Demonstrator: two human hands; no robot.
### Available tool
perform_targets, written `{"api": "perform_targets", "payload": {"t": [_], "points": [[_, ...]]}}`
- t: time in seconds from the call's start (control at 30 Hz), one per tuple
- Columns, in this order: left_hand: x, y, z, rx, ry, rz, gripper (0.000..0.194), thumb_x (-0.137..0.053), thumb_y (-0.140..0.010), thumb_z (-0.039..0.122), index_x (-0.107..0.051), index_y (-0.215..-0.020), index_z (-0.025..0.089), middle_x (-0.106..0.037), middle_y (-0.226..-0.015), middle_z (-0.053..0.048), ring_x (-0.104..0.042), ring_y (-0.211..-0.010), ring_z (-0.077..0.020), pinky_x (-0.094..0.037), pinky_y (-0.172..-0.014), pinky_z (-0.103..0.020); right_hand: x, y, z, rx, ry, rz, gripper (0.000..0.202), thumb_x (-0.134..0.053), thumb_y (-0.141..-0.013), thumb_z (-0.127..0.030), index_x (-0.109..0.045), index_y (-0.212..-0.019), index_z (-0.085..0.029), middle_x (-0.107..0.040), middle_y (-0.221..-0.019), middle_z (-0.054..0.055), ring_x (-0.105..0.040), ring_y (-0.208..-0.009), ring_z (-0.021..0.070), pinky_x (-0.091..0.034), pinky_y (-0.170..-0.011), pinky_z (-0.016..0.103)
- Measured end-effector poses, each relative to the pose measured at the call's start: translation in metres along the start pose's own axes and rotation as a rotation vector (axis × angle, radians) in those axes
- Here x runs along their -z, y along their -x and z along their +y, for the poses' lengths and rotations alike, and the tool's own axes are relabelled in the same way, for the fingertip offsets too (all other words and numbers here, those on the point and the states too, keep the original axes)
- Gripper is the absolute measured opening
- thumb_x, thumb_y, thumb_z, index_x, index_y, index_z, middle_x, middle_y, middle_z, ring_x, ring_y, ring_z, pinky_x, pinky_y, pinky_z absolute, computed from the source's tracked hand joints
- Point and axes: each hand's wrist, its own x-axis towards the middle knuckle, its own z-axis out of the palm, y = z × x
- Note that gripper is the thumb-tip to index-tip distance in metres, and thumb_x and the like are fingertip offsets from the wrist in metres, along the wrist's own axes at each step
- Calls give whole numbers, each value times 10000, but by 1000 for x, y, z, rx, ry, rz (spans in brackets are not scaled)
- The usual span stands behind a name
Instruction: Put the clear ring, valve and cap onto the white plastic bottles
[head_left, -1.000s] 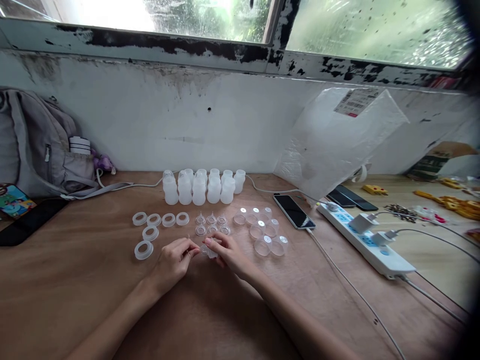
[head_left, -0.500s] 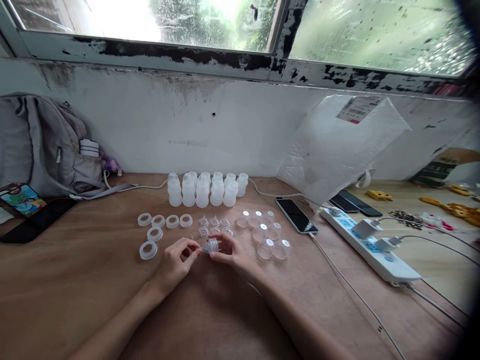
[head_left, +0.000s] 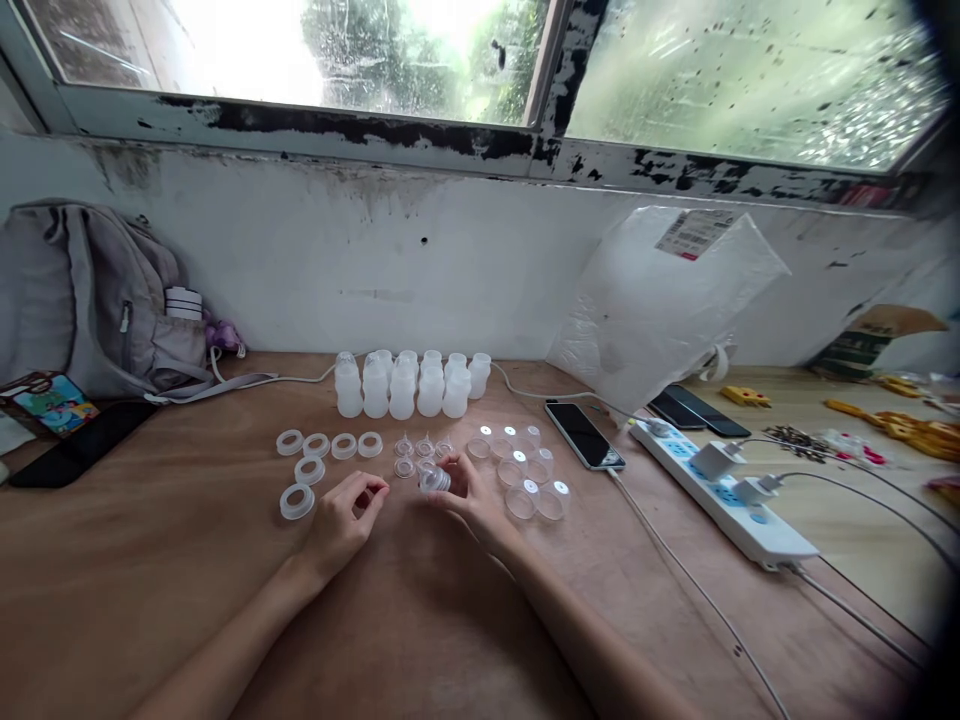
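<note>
My right hand [head_left: 469, 500] grips a small clear ribbed cap with a nipple [head_left: 433, 478] between thumb and fingers. To its left my left hand [head_left: 346, 515] is apart from it, thumb and index fingertip pressed together; whatever they hold, if anything, is too small to make out. Clear nipples [head_left: 405, 448] lie just beyond my right hand, some partly hidden. White rings [head_left: 297, 501] lie beyond and left of my left hand. Clear round covers [head_left: 520, 500] lie right of my right hand. Frosted bottles [head_left: 402, 390] stand upright in rows near the wall.
A phone [head_left: 585, 434] on a cable and a white power strip [head_left: 724, 495] with chargers lie at the right. A plastic bag [head_left: 645, 300] leans on the wall. A grey backpack [head_left: 97, 300] and a dark flat object [head_left: 79, 445] are at the left.
My left hand has come away from the clear cap and moved slightly left. The cap, still in my right hand, is turned differently. The camera view has shifted slightly.
</note>
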Motion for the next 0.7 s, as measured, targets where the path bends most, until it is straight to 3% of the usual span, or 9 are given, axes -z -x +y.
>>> {"api": "perform_targets", "payload": {"t": [0.17, 0.27, 0.37, 0.53, 0.7], "points": [[-3, -14, 10, -50, -149, 7, 183, -389, -823, 260, -555, -794, 188, -607, -751, -13, -544, -592, -112, -425, -587, -225, 4, 4, -11, 179, 214, 193, 294, -545, -736, -301, -481, -1012, -222, -562, -786, 3, -550, -686, 148, -441, -658, 294], [-4, -46, 27, -33, -339, -34, 185, -383, -833, 288, -539, -895, 211, -631, -818, -19, -586, -671, -143, -423, -603, -235, 8, 5, -9, 304, 452, 347, 301, -528, -754, -309, -493, -1036, -210, -555, -787, 15, -540, -676, 149, -440, -671, 305], [-8, -91, 47, 60, -549, -198, 303, -373, -843, 315, -428, -1129, 234, -645, -834, -37, -609, -740, -191, -429, -606, -264, 9, 4, -4, 405, 506, 463, 314, -540, -745, -291, -452, -1034, -203, -551, -864, 37, -543, -741, 160, -442, -698, 312], [-30, -152, 61, 112, -627, -257, 377, -409, -842, 291, -385, -1197, 165, -613, -927, -102, -584, -858, -240, -448, -685, -340, 10, 4, 1, 499, 451, 527, 349, -568, -721, -263, -394, -1017, -197, -538, -983, 79, -549, -843, 176, -437, -760, 337], [-47, -168, 63, 186, -664, -290, 301, -474, -827, 289, -477, -1090, 143, -524, -1073, -73, -544, -899, -176, -467, -753, -379, 9, 6, 0, 558, 508, 526, 339, -567, -716, -248, -413, -1012, -190, -523, -974, 83, -534, -870, 189, -428, -787, 365]]}}
